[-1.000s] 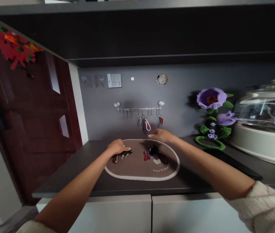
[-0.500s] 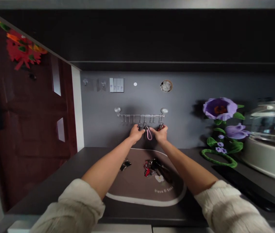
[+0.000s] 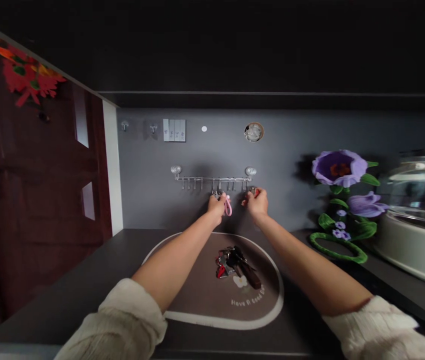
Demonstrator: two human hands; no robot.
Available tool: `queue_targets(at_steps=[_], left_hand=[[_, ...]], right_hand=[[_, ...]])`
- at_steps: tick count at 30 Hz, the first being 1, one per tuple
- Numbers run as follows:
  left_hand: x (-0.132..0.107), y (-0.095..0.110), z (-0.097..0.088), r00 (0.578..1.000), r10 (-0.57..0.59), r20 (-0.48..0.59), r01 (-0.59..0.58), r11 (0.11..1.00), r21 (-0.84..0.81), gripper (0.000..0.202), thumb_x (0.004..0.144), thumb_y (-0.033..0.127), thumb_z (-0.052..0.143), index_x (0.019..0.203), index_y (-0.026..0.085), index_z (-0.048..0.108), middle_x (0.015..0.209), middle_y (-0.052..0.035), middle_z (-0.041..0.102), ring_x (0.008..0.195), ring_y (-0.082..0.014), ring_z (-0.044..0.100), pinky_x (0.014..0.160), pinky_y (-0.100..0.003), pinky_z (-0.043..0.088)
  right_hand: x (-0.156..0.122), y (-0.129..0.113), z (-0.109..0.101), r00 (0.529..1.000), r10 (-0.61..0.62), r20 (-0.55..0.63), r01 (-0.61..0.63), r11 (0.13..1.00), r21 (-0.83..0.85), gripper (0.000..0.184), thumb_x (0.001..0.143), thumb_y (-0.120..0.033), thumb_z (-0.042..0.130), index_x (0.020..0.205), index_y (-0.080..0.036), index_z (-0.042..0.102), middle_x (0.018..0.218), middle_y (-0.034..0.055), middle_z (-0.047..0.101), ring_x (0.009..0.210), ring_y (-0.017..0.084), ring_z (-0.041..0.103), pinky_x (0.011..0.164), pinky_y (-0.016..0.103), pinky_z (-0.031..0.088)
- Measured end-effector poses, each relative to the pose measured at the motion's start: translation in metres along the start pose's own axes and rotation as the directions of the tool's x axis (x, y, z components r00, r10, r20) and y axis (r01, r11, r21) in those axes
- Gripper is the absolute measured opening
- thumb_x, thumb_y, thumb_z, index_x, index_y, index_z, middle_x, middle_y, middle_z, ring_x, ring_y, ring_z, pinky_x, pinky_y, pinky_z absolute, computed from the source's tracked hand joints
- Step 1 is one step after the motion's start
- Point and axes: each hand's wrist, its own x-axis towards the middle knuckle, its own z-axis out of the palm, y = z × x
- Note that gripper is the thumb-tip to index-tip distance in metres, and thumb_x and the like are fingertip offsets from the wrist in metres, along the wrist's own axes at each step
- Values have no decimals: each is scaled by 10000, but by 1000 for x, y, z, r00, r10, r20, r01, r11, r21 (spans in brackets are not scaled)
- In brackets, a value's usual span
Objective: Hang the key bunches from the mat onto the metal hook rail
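Note:
A clear hook rail (image 3: 212, 179) with several small hooks is fixed to the grey wall. My left hand (image 3: 218, 206) is closed around a bunch of keys hanging at the middle hooks; a pink strap loop (image 3: 228, 206) dangles from it, and the keys are mostly hidden by my fingers. Below the rail's right end, my right hand (image 3: 258, 202) pinches a small red and metal key bunch (image 3: 253, 191), partly covered by the fingers. Another pile of keys (image 3: 231, 260), with a red tag and a dark brown fob, lies on the brown mat (image 3: 193, 300).
To the right stand purple knitted flowers (image 3: 340, 169) with a green ring base and a clear-domed white appliance (image 3: 418, 240). A dark shelf (image 3: 212, 55) overhangs the counter. A switch panel (image 3: 174, 130) is on the wall, and a dark red door (image 3: 40, 210) is at left.
My left hand has shifted right, onto the keys with the pink loop. The right hand has drawn away from that loop, showing more of its red and metal bunch. The view has moved slightly.

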Motion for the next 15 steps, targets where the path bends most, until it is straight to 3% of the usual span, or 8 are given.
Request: queue_targets(at_steps=[3,5,8,10,13,15], left_hand=[[-2,22,0,994,-33,-106,36,999,32,211,793,344,447,864,150,492,671,-33,577,459,-69,479,434,-191,392],[-1,41,1,992,-14,-121,27,995,100,204,788,342,454,824,146,499,631,-34,563,425,-71,450,412,-197,374],[0,70,1,995,76,-71,-59,976,210,173,780,306,476,738,138,493,573,-27,537,393,-65,413,395,-195,346],[-3,82,-2,998,63,14,-64,975,214,164,784,277,473,706,134,486,551,-21,531,386,-60,404,396,-192,342],[-17,80,-18,992,-17,129,-16,969,246,163,796,185,446,656,116,493,525,-33,538,406,-60,428,423,-186,358],[-34,66,-33,973,-131,191,69,952,300,174,783,135,450,621,99,503,508,-48,538,430,-75,467,437,-190,375]], right_hand=[[9,-15,-6,999,-42,7,43,998,-55,381,758,-216,414,1133,-175,363,879,63,573,475,86,524,464,221,463],[15,-25,-8,997,-81,1,81,994,-75,367,753,-207,426,1115,-168,379,871,62,575,462,80,514,447,213,451],[21,-39,-10,992,-127,17,128,990,-61,355,745,-202,447,1095,-164,395,857,63,577,458,75,500,430,204,436],[19,-42,-15,988,-141,61,145,987,-72,341,736,-196,464,1072,-168,415,813,52,581,462,74,492,427,198,423],[2,-35,-26,963,-97,251,139,978,-158,270,697,-171,510,965,-159,485,690,23,574,445,71,466,419,193,396],[-18,-22,-36,900,4,436,103,970,-221,202,655,-144,546,856,-142,524,613,9,560,424,66,445,409,190,380]])
